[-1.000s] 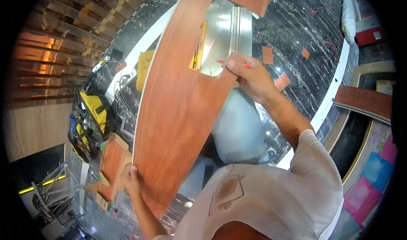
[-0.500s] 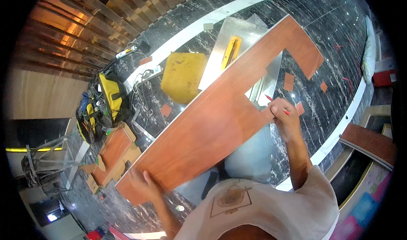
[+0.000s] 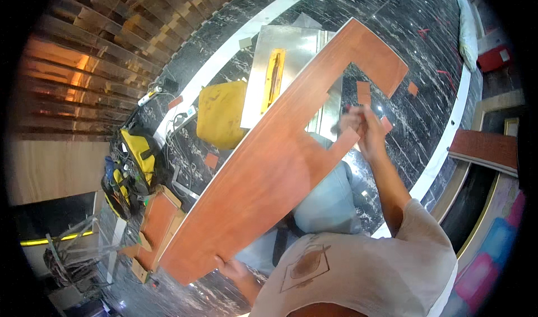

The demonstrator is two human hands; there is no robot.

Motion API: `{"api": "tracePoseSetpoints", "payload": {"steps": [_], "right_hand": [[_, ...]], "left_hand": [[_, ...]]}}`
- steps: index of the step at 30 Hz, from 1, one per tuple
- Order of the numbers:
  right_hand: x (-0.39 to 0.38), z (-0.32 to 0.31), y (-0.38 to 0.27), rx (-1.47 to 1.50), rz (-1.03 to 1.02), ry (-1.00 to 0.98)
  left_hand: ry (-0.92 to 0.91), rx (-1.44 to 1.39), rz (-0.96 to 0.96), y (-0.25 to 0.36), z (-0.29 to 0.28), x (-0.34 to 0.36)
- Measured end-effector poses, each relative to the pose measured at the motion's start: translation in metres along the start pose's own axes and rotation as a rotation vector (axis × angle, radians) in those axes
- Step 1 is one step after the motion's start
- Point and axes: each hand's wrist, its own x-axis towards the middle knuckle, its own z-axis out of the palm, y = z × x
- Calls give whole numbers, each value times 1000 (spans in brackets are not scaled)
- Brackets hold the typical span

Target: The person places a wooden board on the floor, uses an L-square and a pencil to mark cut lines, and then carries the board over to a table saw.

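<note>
A long reddish-brown wood-grain board [image 3: 252, 185] slants across my lap, its left end nearest me. Notches cut into its right side leave a narrow tongue and a hooked far end. My left hand [image 3: 233, 268] pinches the near edge close to the left end, with some fingers hidden beneath. Just past the tongue, my right hand [image 3: 365, 131] is closed and smeared by motion. A bit of red shows at its fingertips, the red pen seen clearly a moment earlier. Behind the board, a yellow level-like tool [image 3: 273, 80] rests on a silvery metal surface [image 3: 255, 56].
A yellow stool [image 3: 219, 112] stands beyond the board. At left are a yellow-and-black tool bag [image 3: 140, 151], cables and a cardboard-wrapped panel [image 3: 157, 221]. Small board offcuts [image 3: 363, 91] lie on the dark marble floor. Another brown board [image 3: 485, 149] rests on frames at right.
My left hand has slid from the board's upper face to its near edge. My right hand has moved off the tongue, upward. The whole view has shifted, with the board now further left.
</note>
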Motion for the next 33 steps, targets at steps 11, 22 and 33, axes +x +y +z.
{"api": "tracePoseSetpoints", "payload": {"steps": [11,22,33], "right_hand": [[93,-34,78,-1058,-230,298],[160,-155,-1,-1411,-194,-47],[232,-113,-97,-1762,-596,206]], "left_hand": [[-71,-209,-127,3,56,2],[-138,-199,-175,-9,80,37],[-160,-216,-201,-40,166,101]]}}
